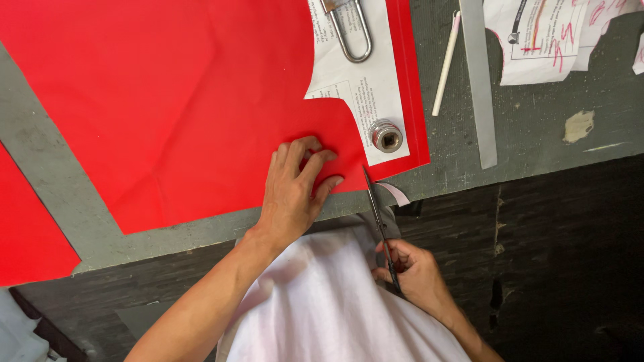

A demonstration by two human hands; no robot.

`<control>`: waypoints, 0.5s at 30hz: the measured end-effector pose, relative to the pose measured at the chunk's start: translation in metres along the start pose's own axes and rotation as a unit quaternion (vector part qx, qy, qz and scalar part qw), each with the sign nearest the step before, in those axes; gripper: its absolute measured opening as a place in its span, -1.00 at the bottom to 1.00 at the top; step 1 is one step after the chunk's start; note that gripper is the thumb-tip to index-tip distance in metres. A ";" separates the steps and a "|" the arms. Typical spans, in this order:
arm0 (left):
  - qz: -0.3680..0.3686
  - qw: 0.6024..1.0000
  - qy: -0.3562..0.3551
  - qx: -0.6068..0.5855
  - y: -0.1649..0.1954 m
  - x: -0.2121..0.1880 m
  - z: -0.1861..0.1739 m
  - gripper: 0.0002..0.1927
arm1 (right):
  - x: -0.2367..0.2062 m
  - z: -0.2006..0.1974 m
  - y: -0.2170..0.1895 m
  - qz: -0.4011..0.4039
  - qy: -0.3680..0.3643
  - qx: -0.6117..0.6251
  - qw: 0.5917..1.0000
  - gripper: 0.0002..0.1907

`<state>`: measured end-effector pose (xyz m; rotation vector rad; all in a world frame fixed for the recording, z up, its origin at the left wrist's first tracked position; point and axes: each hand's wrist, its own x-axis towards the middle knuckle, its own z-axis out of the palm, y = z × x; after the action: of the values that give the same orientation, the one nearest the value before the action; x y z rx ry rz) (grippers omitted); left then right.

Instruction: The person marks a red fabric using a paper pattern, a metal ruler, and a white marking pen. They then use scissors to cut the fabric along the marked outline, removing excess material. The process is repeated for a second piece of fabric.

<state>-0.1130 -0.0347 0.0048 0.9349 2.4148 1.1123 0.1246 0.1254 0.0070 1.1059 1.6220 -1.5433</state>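
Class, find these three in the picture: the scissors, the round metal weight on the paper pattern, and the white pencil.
scissors (pixel 373 198): head view, on the blades at the fabric edge.
round metal weight (pixel 386 135): head view, on its top face.
white pencil (pixel 446 64): head view, on mid-shaft.

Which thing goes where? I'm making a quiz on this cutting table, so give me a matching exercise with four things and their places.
1. left hand
2. scissors
3. metal socket
4. white pencil

a. lying on the bare grey table
b. pressing flat on the red fabric
c. standing on the paper pattern
d. held in the right hand

Pairs: 1-b, 2-d, 3-c, 4-a
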 end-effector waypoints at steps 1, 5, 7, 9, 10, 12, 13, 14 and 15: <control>0.003 1.000 0.002 0.001 0.000 0.000 0.000 -0.60 | 0.000 0.000 -0.001 -0.015 0.001 0.008 1.000 -0.61; -0.005 1.000 -0.003 0.000 -0.001 -0.002 0.000 -0.60 | 0.007 -0.001 -0.004 -0.021 -0.005 0.040 0.999 -0.60; -0.005 1.000 -0.003 -0.003 -0.001 -0.002 0.000 -0.60 | 0.009 -0.001 -0.007 -0.012 -0.005 0.045 0.999 -0.59; 0.001 1.000 0.008 -0.006 -0.001 -0.002 -0.001 -0.60 | 0.011 -0.001 -0.009 -0.012 0.001 0.010 1.000 -0.60; 0.000 1.000 0.006 -0.001 -0.001 -0.001 -0.001 -0.60 | 0.010 -0.001 -0.010 -0.009 0.004 -0.007 1.000 -0.61; -0.003 1.000 -0.001 0.005 -0.001 -0.002 -0.001 -0.61 | 0.008 -0.001 -0.013 -0.030 -0.009 0.033 0.999 -0.62; 0.003 1.000 0.002 0.002 -0.002 -0.002 -0.001 -0.61 | 0.008 -0.001 -0.014 -0.042 -0.014 0.054 0.998 -0.62; 0.009 1.000 0.006 -0.001 -0.002 -0.001 -0.001 -0.60 | 0.009 -0.002 -0.016 -0.029 -0.006 0.043 0.999 -0.62; 0.014 1.000 0.010 -0.002 -0.002 -0.001 -0.002 -0.60 | 0.010 -0.002 -0.019 -0.016 0.000 0.033 0.999 -0.62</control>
<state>-0.1140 -0.0378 0.0041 0.9647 2.4220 1.1416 0.1037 0.1294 0.0066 1.1195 1.6075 -1.6278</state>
